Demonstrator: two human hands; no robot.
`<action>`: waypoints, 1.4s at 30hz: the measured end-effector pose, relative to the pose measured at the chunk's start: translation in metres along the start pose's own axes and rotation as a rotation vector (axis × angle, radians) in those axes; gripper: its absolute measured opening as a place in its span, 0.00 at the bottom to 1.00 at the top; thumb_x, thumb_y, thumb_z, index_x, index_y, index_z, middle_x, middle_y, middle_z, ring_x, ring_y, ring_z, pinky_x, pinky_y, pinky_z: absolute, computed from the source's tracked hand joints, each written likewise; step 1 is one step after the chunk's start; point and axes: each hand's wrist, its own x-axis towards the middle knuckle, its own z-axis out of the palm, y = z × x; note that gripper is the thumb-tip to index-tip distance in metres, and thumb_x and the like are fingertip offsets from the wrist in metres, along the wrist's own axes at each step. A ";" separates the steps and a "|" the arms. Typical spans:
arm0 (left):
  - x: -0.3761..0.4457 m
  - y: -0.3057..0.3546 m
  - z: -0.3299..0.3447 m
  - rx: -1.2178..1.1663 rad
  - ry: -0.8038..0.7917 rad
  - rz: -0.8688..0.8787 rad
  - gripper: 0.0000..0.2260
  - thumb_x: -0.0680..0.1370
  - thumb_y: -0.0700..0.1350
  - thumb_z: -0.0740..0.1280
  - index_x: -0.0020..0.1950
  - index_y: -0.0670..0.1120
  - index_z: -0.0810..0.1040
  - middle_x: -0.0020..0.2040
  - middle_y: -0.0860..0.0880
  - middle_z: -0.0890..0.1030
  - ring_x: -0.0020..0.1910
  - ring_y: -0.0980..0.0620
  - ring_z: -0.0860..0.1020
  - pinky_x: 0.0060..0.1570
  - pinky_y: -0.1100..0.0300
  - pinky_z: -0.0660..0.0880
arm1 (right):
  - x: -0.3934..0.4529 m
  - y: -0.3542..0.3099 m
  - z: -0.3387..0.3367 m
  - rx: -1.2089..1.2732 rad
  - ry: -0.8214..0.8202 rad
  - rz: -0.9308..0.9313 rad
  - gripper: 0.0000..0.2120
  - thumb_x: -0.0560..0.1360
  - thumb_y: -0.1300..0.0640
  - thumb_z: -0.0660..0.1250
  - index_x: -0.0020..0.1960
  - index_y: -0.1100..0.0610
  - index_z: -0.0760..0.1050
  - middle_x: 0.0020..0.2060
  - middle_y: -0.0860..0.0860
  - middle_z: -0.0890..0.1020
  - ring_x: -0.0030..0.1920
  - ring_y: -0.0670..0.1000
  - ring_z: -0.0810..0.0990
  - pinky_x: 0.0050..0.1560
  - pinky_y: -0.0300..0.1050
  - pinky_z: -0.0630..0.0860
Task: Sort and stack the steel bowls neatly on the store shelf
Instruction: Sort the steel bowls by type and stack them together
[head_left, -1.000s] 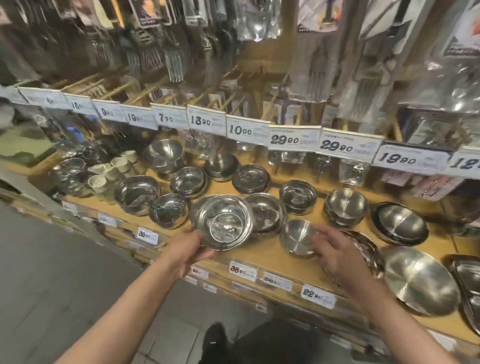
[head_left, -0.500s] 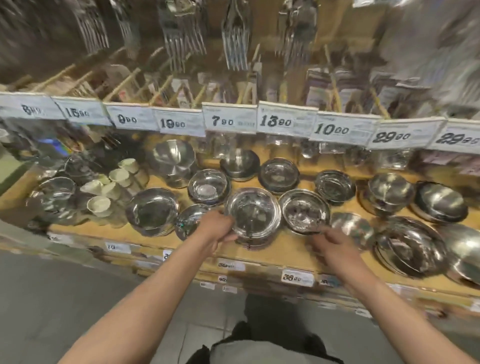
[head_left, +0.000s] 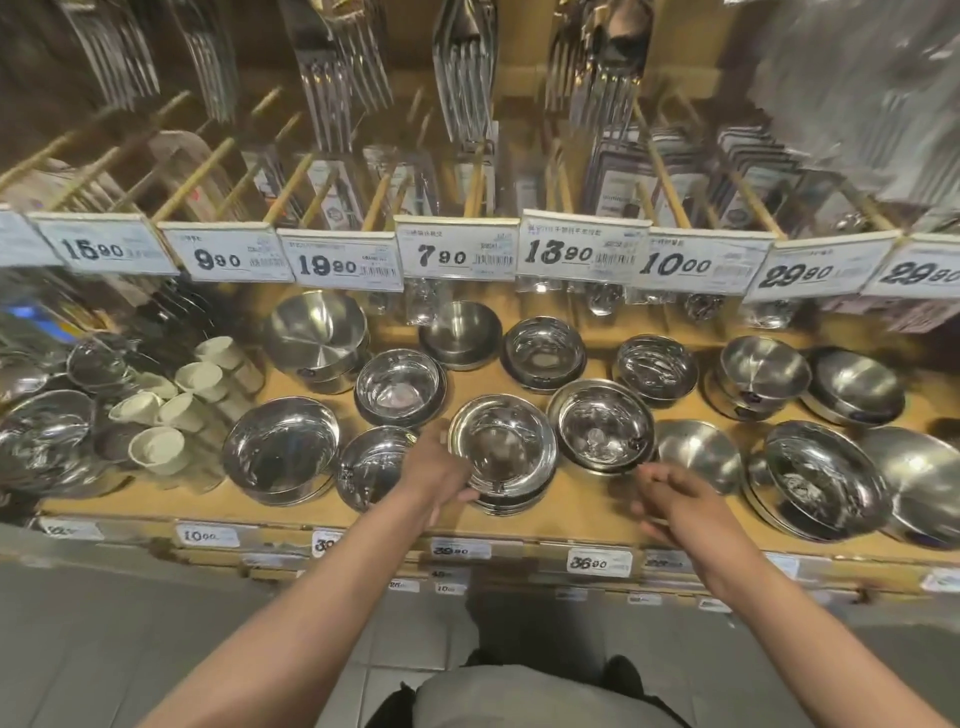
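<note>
Steel bowls in several sizes stand on the wooden shelf (head_left: 587, 514). A stack of shiny steel bowls (head_left: 506, 449) sits near the front middle. My left hand (head_left: 436, 475) is at the stack's left side, with fingers against the rim and the thumb curled under its near edge. Just right of the stack is another steel bowl (head_left: 602, 426). My right hand (head_left: 675, 499) hovers in front of that bowl with fingers spread and loose, holding nothing. A matte bowl (head_left: 698, 452) lies to the right of my right hand.
White cups (head_left: 179, 410) cluster at the left, beside a wide bowl (head_left: 280, 449) and a small bowl (head_left: 371, 465). Larger bowls (head_left: 826, 480) crowd the right end. Price tags (head_left: 457, 254) hang on a rail overhead, with packed cutlery above it. The floor is grey tile.
The view has shifted left along the shelf. My left hand stays at the bowl stack's left rim. My right hand has drawn back from the bowls toward the shelf's front edge, fingers spread.
</note>
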 end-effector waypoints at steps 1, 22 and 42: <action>0.000 0.000 0.000 -0.009 0.000 0.011 0.37 0.74 0.26 0.68 0.78 0.50 0.61 0.72 0.41 0.72 0.46 0.42 0.86 0.46 0.49 0.84 | -0.001 -0.001 -0.001 0.006 0.006 0.006 0.08 0.83 0.62 0.63 0.59 0.56 0.78 0.44 0.50 0.83 0.43 0.46 0.83 0.43 0.41 0.78; -0.005 -0.011 -0.009 0.163 0.053 0.067 0.22 0.75 0.36 0.73 0.68 0.42 0.74 0.50 0.50 0.82 0.45 0.46 0.86 0.53 0.48 0.83 | -0.007 0.030 -0.028 0.106 0.081 0.126 0.10 0.83 0.63 0.62 0.63 0.59 0.77 0.46 0.55 0.82 0.45 0.51 0.81 0.49 0.46 0.81; -0.038 -0.011 -0.035 -0.039 0.077 0.131 0.06 0.76 0.40 0.73 0.50 0.49 0.80 0.35 0.53 0.85 0.33 0.56 0.83 0.45 0.54 0.82 | 0.033 0.005 0.020 0.144 0.014 0.163 0.13 0.83 0.56 0.64 0.63 0.63 0.74 0.57 0.60 0.83 0.49 0.60 0.87 0.40 0.43 0.83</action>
